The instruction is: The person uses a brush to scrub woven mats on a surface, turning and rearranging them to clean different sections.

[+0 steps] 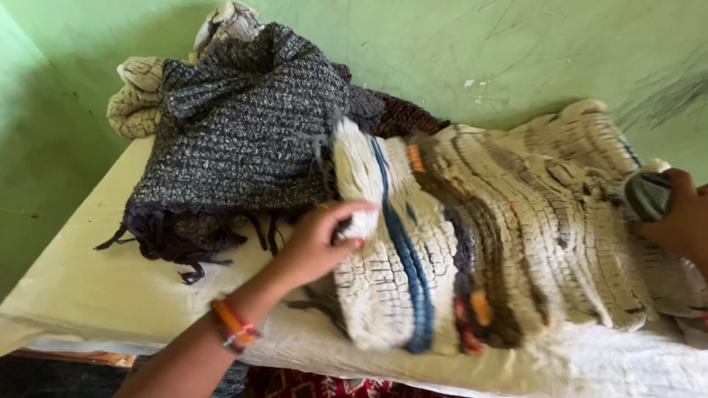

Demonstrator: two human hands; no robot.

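the left hand (317, 243) pinches the folded edge of a cream striped rug (472, 243) on the table (88, 287); the right hand (675, 217) clamps a grey iron (647, 193). the rug looks soft, thick and heavy, best held by its edge.

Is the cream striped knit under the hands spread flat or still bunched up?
Bunched. The cream striped knit humps in folds; the left hand grips its rolled edge.
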